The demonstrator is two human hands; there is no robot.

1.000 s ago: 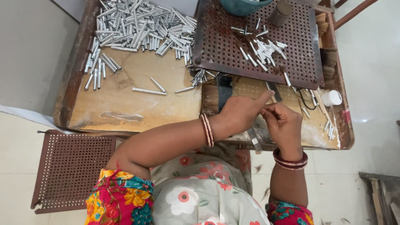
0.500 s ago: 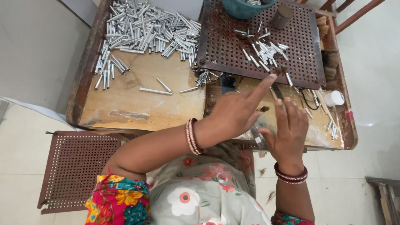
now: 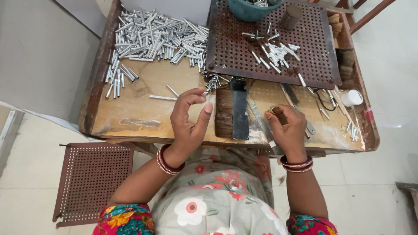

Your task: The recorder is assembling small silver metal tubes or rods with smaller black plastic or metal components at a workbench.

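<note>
Silver metal tube (image 3: 201, 92) is pinched between thumb and fingertips of the left hand (image 3: 188, 118), above the wooden bench (image 3: 130, 117); it is best held level. A small ring (image 3: 274, 110) is gripped by the curled right hand (image 3: 289, 128). One brush (image 3: 231, 114) lies between both hands; beyond the left hand, tubes too many to count.

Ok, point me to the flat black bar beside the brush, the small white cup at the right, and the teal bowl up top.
Flat black bar (image 3: 240, 114): head view, middle of its face.
Small white cup (image 3: 351, 97): head view, its side.
Teal bowl (image 3: 244, 13): head view, outer wall below the rim.
</note>
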